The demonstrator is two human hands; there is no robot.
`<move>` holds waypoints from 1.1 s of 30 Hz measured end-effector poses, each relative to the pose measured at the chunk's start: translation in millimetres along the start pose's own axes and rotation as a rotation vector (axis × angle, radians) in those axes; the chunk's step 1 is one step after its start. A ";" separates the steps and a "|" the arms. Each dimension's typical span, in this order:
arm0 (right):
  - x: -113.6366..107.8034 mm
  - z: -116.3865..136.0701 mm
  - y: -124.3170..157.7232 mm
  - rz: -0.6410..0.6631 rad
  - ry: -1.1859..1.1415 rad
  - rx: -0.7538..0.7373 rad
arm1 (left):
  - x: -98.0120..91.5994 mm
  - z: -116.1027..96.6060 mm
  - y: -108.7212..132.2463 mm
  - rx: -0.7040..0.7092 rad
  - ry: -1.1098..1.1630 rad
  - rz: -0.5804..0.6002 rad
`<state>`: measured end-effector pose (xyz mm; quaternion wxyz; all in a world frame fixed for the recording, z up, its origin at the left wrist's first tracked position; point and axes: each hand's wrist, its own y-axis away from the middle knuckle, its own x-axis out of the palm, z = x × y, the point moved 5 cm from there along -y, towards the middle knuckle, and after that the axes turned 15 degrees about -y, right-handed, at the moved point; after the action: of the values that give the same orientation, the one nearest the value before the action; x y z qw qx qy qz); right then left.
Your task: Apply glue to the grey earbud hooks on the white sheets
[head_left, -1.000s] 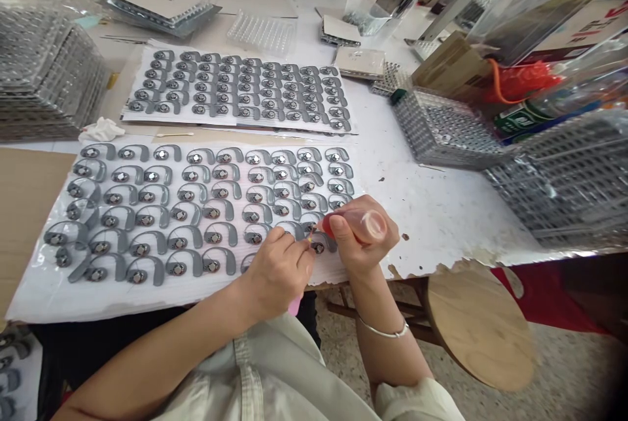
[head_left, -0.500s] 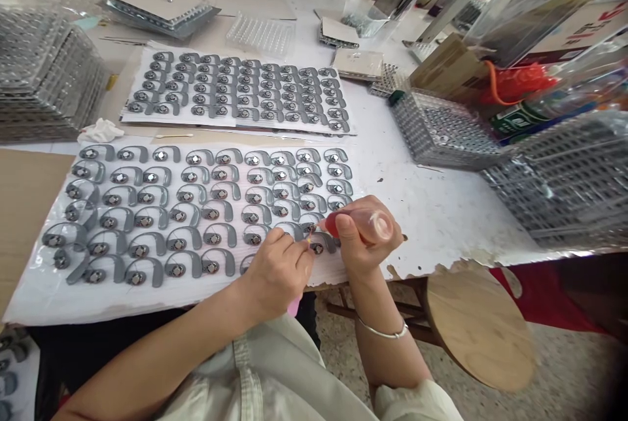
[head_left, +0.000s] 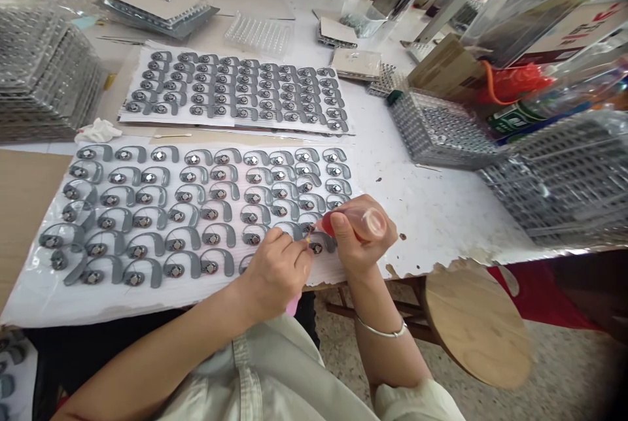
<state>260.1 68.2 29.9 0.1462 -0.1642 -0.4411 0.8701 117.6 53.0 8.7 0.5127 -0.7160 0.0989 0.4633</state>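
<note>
My right hand (head_left: 366,238) is closed around a small translucent bottle (head_left: 360,221) of reddish liquid, tilted with its narrow nozzle pointing left. My left hand (head_left: 279,267) is closed in a pinch on a slim tool with a pink end (head_left: 293,305); its yellowish tip (head_left: 309,238) shows by the fingertips. Nozzle and tip nearly meet over a curved grey earpiece (head_left: 308,225) with a round metallic part; whether they touch it I cannot tell. Rows of similar earpieces lie on the white sheet (head_left: 122,303), a few hidden behind my left hand.
Behind is a second board (head_left: 230,125) of earpieces. Stacked clear trays (head_left: 44,74) stand at left, more trays (head_left: 564,179) at right. A cotton swab (head_left: 173,135) and crumpled tissue (head_left: 98,130) lie between. A round wooden stool (head_left: 478,326) stands below the ragged table edge.
The camera view has shifted very slightly. Both hands keep the same grip, and the bottle nozzle and tool tip stay at nearly the same earpiece.
</note>
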 end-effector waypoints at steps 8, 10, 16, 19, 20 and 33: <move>-0.1 0.7 -1.3 -0.015 0.004 0.014 | -0.1 0.3 0.5 0.009 -0.007 0.005; 0.1 1.2 -1.5 -0.010 0.009 0.003 | 0.0 0.1 0.5 0.009 -0.007 0.005; -1.5 0.3 -0.5 -0.034 0.079 0.006 | -1.5 0.2 0.1 0.024 -0.017 0.004; -1.8 0.0 -0.5 -0.037 0.086 0.010 | -2.2 0.6 -0.2 0.021 -0.011 -0.005; -1.9 -0.1 -0.4 -0.035 0.082 0.011 | -2.2 0.5 -0.5 0.021 -0.009 -0.005; -6.1 -2.4 3.3 -0.053 0.078 0.015 | -0.9 0.1 0.3 0.013 -0.007 0.010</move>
<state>266.2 65.6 26.8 0.1877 -0.1850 -0.4328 0.8621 116.8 52.7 9.2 0.5152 -0.7107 0.1036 0.4677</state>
